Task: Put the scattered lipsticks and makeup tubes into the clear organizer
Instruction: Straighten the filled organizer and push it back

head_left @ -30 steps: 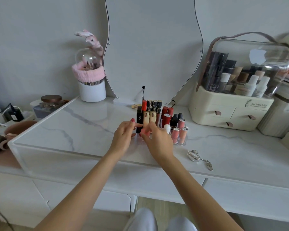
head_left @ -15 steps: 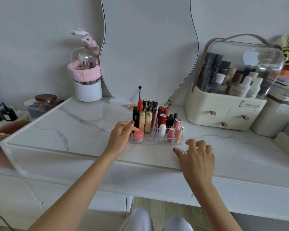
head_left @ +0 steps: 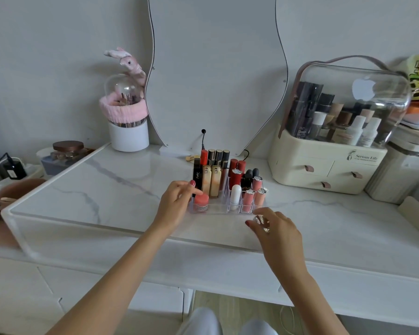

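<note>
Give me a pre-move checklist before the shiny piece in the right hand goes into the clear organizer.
1. Right hand has a grip on the shiny silver item: ok, fingers curl round it.
2. Item is a lipstick or makeup tube: cannot tell, mostly hidden.
3. Clear organizer steadied: ok, left hand rests against its left end.
4. Free slot: ok, front middle compartment looks empty, between the pink jar and the white tube.
5. Standing lipsticks upright: ok.
</note>
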